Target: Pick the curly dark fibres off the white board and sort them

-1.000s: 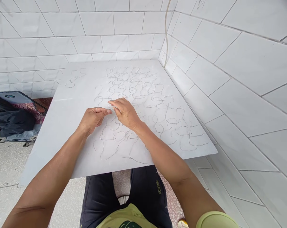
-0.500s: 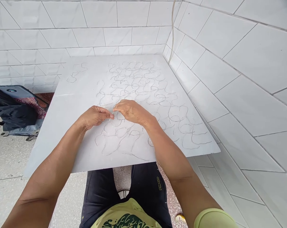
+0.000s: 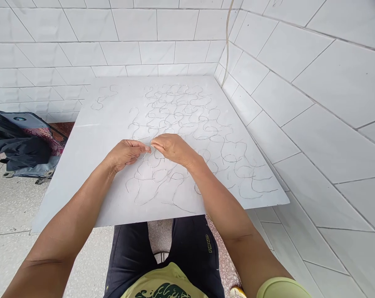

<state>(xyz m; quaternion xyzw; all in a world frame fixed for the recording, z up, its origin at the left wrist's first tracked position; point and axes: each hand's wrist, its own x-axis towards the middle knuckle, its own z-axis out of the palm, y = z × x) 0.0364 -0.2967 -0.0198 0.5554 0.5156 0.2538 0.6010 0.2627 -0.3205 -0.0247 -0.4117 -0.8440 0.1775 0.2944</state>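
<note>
A white board lies across my lap, covered by a web of thin bent wire in linked curly loops. My left hand and my right hand meet over the near middle of the web, fingertips almost touching. Both hands are closed in a pinch on a piece of the wire between them. More loops lie under and in front of the hands. A small separate curl of wire sits at the far left of the board.
White tiled walls close in behind and on the right. A thin cord hangs down in the corner. A dark bag with clothes lies on the floor at the left.
My right hand has shifted slightly right and turned, fingertips now meeting the left hand's pinch. The view has tilted a little; the wire web stays where it was.
</note>
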